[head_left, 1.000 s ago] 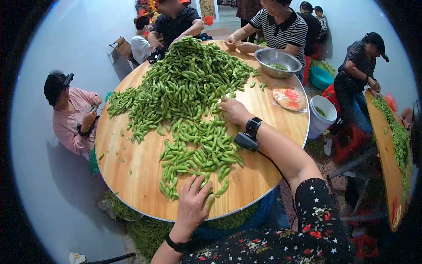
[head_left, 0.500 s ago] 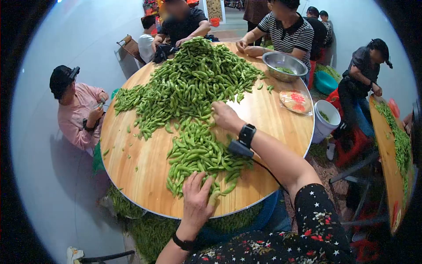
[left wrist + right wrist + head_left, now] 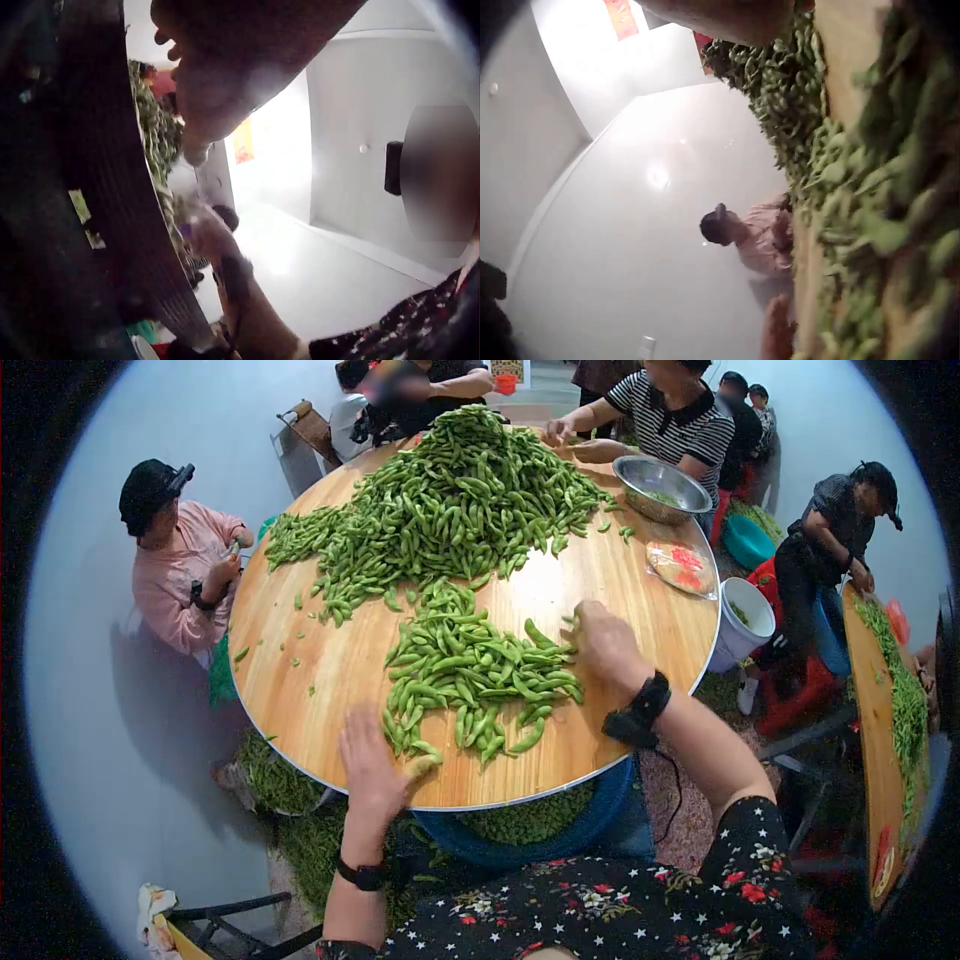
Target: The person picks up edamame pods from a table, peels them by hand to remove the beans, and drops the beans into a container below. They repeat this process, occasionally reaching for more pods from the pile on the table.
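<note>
Where the left hand (image 3: 375, 765) lies flat on the near rim of the round wooden table (image 3: 300, 680), its fingers (image 3: 358, 732) are straight and close together, pointing up the board, and the thumb stands out to the side just beside a single pod (image 3: 422, 764). The tips stop just short of the small heap of edamame pods (image 3: 470, 675). A black band (image 3: 360, 875) circles that wrist.

The right hand (image 3: 600, 642) rests against the right edge of the same heap. Its fingers (image 3: 577, 626) are bent and held together against the pods, and they seem to hold nothing, though the palm side is hidden. A black strap (image 3: 640, 712) sits on this wrist, above a dark flowered sleeve (image 3: 740, 860).

Beyond the small heap and nearly touching it lies the far larger mound of pods (image 3: 450, 510), which covers the far half of the table. At the far right edge stand a steel bowl (image 3: 655, 488) and a clear bag with red contents (image 3: 682, 568). Off the table on that side are a white bucket (image 3: 745, 622) and a teal basin (image 3: 745, 540). A blue tub of pods (image 3: 540, 825) sits under the near rim. Other people sit around the table – one in pink (image 3: 180, 575), one in a striped shirt (image 3: 680, 420).
</note>
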{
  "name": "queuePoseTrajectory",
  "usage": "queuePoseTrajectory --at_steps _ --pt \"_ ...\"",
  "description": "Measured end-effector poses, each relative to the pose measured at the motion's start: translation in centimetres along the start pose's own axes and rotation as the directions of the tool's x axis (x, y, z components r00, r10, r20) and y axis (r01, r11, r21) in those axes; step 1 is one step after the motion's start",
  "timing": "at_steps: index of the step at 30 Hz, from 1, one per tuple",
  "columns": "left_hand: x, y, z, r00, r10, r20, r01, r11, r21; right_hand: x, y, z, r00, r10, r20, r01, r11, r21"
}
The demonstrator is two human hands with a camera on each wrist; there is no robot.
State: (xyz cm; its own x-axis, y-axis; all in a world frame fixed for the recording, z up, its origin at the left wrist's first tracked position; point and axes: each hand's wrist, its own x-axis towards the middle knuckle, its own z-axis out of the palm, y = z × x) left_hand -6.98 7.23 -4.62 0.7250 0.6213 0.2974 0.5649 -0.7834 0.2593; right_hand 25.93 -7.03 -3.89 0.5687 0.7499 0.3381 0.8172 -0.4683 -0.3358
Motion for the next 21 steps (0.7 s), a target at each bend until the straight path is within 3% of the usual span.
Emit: queuePoseTrajectory --at_steps 1,3,4,5,6,7,9,10,11,12,14,16,17,19,21 --pt "0.3 -0.2 0.3 0.988 -0.002 0.153 -0.009 0.997 0.074 -0.5 -0.7 0.7 1.000 -0.005 -0.001 0.005 1.000 0.004" --pt "0.8 1.5 1.4 0.992 0.067 0.107 -0.074 0.996 0.059 -0.9 -2.6 2.1 0.988 -0.130 -0.080 0.128 0.991 -0.030" --pt "1.2 2.3 1.7 0.987 0.098 0.124 -0.101 0.995 0.017 -1.0 -3.6 2.3 0.972 -0.210 -0.108 0.217 0.975 0.051" --pt "1.9 2.8 1.6 0.982 0.134 0.136 -0.131 0.991 -0.026 -1.1 -4.3 2.2 0.970 -0.213 -0.116 0.220 0.974 0.052" --pt "2.7 2.9 1.3 0.984 0.177 0.013 -0.177 0.984 0.000 -1.1 -5.0 1.6 0.968 -0.208 -0.138 0.217 0.975 0.052" --pt "3.8 3.1 0.1 0.983 0.183 0.009 -0.183 0.983 0.003 -1.0 -5.3 0.9 0.967 -0.201 -0.159 0.211 0.976 0.052" --pt "6.7 3.5 -3.2 0.988 0.118 -0.104 -0.131 0.982 -0.135 -1.0 -5.1 -0.3 0.967 -0.161 -0.196 0.175 0.983 0.054" --pt "8.5 3.8 -3.9 0.969 0.135 -0.209 -0.176 0.966 -0.191 -1.4 -4.8 -0.7 0.976 -0.112 -0.185 0.142 0.977 0.160" --pt "10.7 3.4 -3.5 0.966 0.139 -0.216 -0.181 0.965 -0.191 -1.9 -4.6 -0.9 0.984 -0.065 -0.168 0.109 0.958 0.265" --pt "13.2 2.5 -2.0 0.962 0.207 -0.177 -0.245 0.943 -0.226 -2.3 -4.3 -0.4 0.992 0.016 -0.126 0.022 0.954 0.298" --pt "18.2 0.7 2.0 0.948 0.283 -0.147 -0.313 0.913 -0.261 -3.3 -4.1 -0.2 0.994 0.035 -0.108 0.009 0.924 0.383" --pt "22.7 -0.5 5.9 0.880 0.399 -0.256 -0.440 0.889 -0.126 -4.2 -3.5 0.4 0.995 0.068 -0.075 -0.016 0.834 0.552" --pt "23.8 -0.3 6.2 0.870 0.409 -0.274 -0.453 0.883 -0.119 -4.4 -3.2 0.3 0.993 0.065 -0.097 -0.001 0.838 0.546" --pt "25.4 0.1 6.4 0.958 0.286 -0.010 -0.284 0.952 0.111 -4.1 -2.3 -0.3 0.980 0.150 -0.131 -0.034 0.775 0.631" --pt "26.4 0.0 6.9 0.961 0.275 -0.027 -0.271 0.957 0.102 -2.1 -0.2 -3.2 0.960 0.271 -0.075 -0.139 0.690 0.710"
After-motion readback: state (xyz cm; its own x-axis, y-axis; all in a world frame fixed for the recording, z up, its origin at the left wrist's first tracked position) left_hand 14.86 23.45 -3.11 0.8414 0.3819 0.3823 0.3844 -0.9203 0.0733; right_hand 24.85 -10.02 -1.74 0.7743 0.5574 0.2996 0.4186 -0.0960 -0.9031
